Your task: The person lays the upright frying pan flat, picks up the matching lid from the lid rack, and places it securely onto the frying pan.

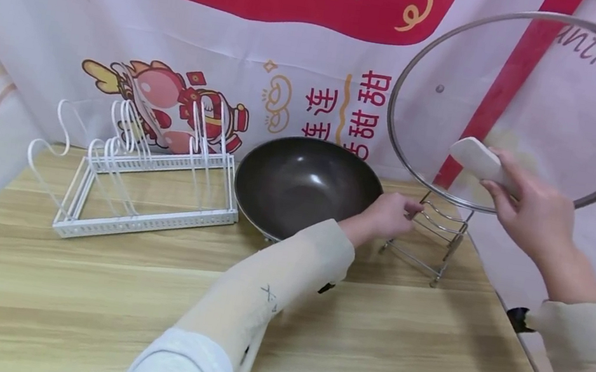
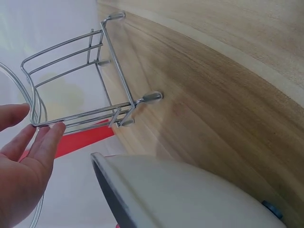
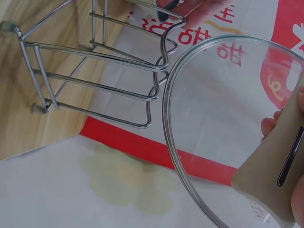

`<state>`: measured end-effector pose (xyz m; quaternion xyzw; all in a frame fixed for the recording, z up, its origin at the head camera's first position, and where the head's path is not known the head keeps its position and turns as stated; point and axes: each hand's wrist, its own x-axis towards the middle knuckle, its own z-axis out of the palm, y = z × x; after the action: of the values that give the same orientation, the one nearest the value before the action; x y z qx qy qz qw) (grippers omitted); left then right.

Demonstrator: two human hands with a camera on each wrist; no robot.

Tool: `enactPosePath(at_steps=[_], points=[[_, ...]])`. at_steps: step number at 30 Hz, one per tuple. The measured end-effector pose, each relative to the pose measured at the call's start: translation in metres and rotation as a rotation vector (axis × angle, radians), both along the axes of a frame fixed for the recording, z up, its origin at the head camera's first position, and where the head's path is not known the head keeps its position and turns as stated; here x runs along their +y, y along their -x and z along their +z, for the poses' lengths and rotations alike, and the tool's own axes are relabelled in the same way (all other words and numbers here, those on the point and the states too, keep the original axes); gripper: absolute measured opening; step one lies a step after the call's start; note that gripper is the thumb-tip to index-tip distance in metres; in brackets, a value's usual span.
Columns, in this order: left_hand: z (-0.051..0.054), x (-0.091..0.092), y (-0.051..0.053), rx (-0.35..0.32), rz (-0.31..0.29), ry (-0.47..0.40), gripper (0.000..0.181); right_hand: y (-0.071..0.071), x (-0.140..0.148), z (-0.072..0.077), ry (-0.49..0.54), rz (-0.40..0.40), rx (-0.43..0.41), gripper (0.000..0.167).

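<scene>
My right hand (image 1: 539, 212) grips the beige handle (image 3: 270, 166) of a large glass pot lid (image 1: 529, 73) with a steel rim. The lid is raised and tilted nearly upright, its lower rim close above a small chrome wire rack (image 1: 430, 228). With thumb and fingers my left hand (image 1: 388, 215) holds the top wire of that rack; the left wrist view shows the fingertips (image 2: 57, 128) at the wire. Just left of the rack stands a wok (image 1: 305, 190), dark inside; its pale outside (image 2: 190, 190) shows in the left wrist view.
A white rack (image 1: 145, 221) with upright loops stands left of the wok on the wooden table (image 1: 83, 308). Behind hangs a printed cloth (image 1: 193, 35). The table's right edge runs beneath my right forearm.
</scene>
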<state>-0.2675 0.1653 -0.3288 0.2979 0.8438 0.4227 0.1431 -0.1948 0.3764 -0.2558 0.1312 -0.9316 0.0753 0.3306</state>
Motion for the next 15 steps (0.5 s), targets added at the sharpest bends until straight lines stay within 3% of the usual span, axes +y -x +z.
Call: enactPosePath(at_steps=[4,11,15], points=[[0.005,-0.003,0.0,-0.012,-0.001,-0.008,0.043,0.0,-0.004,0.004,0.008,-0.006,-0.012,0.056],[0.015,-0.016,0.005,0.062,0.028,-0.036,0.04,0.002,-0.009,0.009,0.018,0.0,-0.011,0.054],[0.017,-0.025,0.009,0.057,0.044,-0.084,0.038,0.003,-0.011,0.011,0.017,-0.003,-0.012,0.053]])
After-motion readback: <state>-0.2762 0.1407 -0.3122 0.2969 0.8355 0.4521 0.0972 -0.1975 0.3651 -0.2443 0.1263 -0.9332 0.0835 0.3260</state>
